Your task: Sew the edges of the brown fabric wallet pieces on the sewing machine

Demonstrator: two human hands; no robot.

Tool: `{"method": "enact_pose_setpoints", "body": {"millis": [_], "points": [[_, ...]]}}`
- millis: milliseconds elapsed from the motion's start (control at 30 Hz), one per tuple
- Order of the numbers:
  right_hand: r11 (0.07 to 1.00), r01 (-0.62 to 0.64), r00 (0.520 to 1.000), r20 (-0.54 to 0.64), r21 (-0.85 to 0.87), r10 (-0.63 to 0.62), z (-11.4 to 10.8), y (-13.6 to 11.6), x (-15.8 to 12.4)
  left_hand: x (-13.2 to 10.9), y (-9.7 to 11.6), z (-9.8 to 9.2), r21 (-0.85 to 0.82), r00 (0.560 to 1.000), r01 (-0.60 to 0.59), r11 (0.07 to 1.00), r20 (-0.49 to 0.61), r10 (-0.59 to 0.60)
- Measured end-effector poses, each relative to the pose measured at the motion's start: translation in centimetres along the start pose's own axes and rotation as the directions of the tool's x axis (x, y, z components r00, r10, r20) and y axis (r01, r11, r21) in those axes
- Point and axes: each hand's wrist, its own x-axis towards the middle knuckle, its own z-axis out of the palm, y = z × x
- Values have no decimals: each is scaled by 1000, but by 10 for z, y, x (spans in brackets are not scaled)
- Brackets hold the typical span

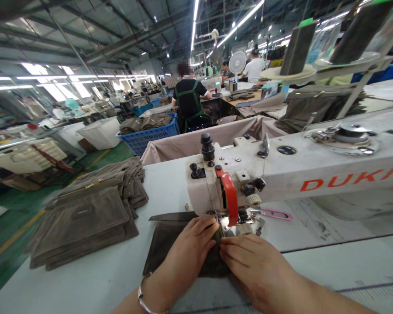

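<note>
A dark olive-brown fabric panel (162, 244) lies on the pale sewing table, its far edge reaching under the head of the white sewing machine (281, 170). My left hand (191, 248) presses the panel with its fingers together, the fingertips right beside the lit needle area. On the near right part of the panel rests my right hand (258, 266), fingers closed together and thumb tucked out of sight. The needle and presser foot are mostly hidden behind my fingers and the red guard (229, 196). Pink-handled thread snips (281, 213) lie just right of the needle area.
Stacked brown fabric bag pieces (88, 218) with zippers cover the table's left side. Beyond the table are a cloth-lined bin (170, 146), a blue basket (153, 135) of pieces and a seated person (188, 98). Thread cones (298, 48) stand upper right. Ruler markings (370, 292) run along the near right.
</note>
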Motion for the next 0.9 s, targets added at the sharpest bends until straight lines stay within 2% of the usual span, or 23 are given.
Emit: {"method": "enact_pose_setpoints", "body": {"millis": [167,333,467,733,800,900], "points": [[998,-14,1000,20,61,13,-7,1,-1,-5,9,9,-29,997,68,997,-33,-69],[999,-30,1000,8,30,30,-4,0,-2,-5,6,8,-36,998,45,998,-37,-47],[999,-39,998,47,30,37,-3,1,-5,-4,2,5,-28,999,25,999,-25,-26],[999,-38,998,57,20,37,3,0,-2,-3,-4,6,-66,999,31,997,-30,-33],[998,-48,997,64,26,47,-3,-2,1,-5,-4,4,-78,999,31,996,-26,-34],[993,-104,977,193,54,92,-31,-1,5,-12,-2,0,-87,1000,28,996,10,-27]]}}
